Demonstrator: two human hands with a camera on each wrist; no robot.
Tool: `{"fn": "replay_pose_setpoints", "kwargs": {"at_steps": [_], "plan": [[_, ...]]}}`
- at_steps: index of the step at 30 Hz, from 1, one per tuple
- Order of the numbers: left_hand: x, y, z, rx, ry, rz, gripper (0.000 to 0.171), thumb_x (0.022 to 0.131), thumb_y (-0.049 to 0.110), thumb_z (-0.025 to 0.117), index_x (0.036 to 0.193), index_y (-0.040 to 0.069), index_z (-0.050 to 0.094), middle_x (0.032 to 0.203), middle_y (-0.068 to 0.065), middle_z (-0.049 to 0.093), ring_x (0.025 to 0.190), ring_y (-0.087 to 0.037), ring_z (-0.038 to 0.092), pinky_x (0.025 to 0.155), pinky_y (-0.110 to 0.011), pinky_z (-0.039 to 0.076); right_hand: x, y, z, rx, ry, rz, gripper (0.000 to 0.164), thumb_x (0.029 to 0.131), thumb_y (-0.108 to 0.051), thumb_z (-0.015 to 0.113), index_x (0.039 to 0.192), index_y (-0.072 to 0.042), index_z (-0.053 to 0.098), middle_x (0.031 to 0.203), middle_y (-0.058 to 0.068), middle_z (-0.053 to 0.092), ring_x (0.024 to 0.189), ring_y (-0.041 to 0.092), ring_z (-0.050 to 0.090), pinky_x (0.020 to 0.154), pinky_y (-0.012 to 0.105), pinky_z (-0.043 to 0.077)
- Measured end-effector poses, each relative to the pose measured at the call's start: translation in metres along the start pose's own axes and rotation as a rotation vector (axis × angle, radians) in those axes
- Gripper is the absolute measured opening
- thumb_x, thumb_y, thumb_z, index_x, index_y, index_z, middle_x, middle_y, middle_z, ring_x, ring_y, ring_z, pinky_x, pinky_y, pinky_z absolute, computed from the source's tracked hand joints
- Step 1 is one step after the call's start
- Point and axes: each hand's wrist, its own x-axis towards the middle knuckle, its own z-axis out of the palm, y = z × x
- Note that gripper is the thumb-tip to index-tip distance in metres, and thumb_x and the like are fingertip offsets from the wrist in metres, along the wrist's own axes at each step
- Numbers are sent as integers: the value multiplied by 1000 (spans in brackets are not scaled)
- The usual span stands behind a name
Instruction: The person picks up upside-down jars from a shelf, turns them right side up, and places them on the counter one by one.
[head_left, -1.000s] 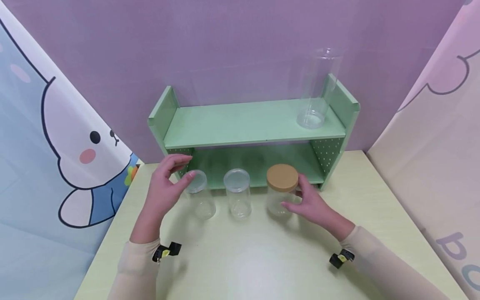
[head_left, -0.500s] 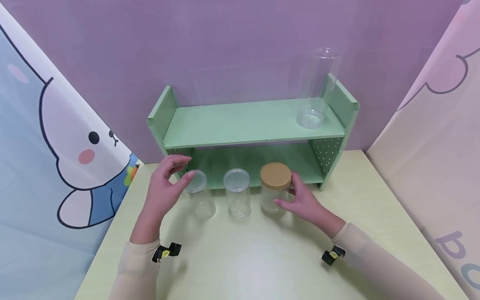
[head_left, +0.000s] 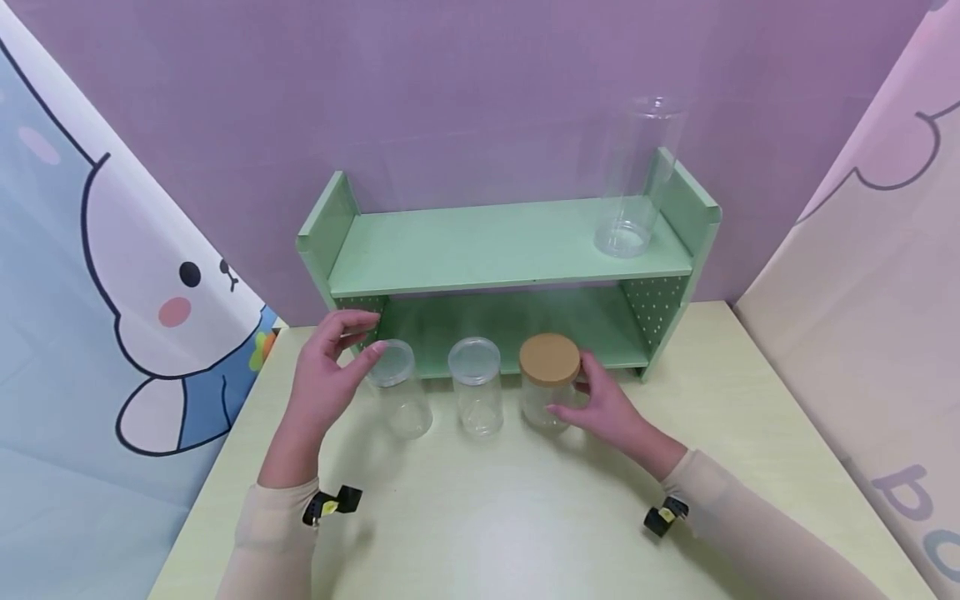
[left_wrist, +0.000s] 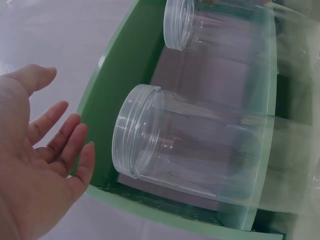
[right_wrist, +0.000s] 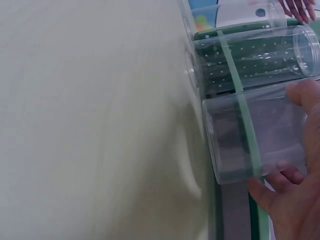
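My right hand grips a clear jar with a tan wood-look lid, thumb on the near side and fingers round the far side. In the right wrist view, the jar's clear body shows between thumb and fingers, its lid out of frame. My left hand is beside the leftmost clear-lidded jar, fingers loosely bent and holding nothing. The left wrist view shows that hand apart from the jar's ridged clear lid. Between these two jars stands another clear-lidded jar.
Behind the jars is a green two-tier shelf. A tall clear cylinder stands at the right end of its upper tier. The pale table extends in front, with printed cloths at the sides and a purple backdrop.
My right hand has moved a little left with the tan-lidded jar, toward the middle jar, and has then lowered slightly. My left hand and the other jars have stayed in place.
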Motion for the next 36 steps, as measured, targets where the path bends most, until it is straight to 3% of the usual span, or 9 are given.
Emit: {"fn": "replay_pose_setpoints", "kwargs": {"at_steps": [6, 17, 30, 33, 36], "plan": [[-1, -1, 0, 2, 4, -5, 33, 103, 3, 77, 136, 1, 69, 137, -9, 66, 127, -15, 61, 115, -29, 50, -4, 6, 2, 28, 0, -13, 97, 85, -7, 96, 163, -2, 40, 156, 21, 56, 144, 44, 55, 115, 63, 50], [-2, -1, -2, -1, 7, -2, 32, 104, 4, 76, 135, 1, 69, 136, -8, 66, 126, -16, 62, 114, -29, 50, -8, 10, 5, 60, -31, 39, 97, 85, -7, 96, 161, -1, 36, 161, 22, 50, 153, 44, 45, 119, 62, 47], [-3, -2, -6, 23, 21, -22, 31, 106, 8, 75, 136, 3, 69, 136, -5, 65, 129, -23, 61, 116, -34, 51, -7, 10, 3, 39, -54, 46, 100, 85, -11, 97, 163, -2, 35, 159, 20, 51, 150, 43, 47, 119, 63, 48], [-3, -4, -6, 40, 43, -14, 31, 106, 9, 75, 136, 3, 68, 135, -5, 66, 128, -23, 62, 115, -33, 51, -9, 9, 2, 0, -67, 46, 107, 83, -17, 99, 165, -1, 31, 159, 20, 51, 148, 42, 49, 119, 63, 47], [-2, -9, -6, 72, 119, 7, 30, 105, 7, 76, 133, 1, 69, 131, -7, 68, 123, -20, 63, 111, -31, 53, -11, 6, 1, -44, -76, 40, 112, 82, -20, 101, 166, -1, 30, 158, 19, 51, 146, 40, 51, 119, 63, 47]]}}
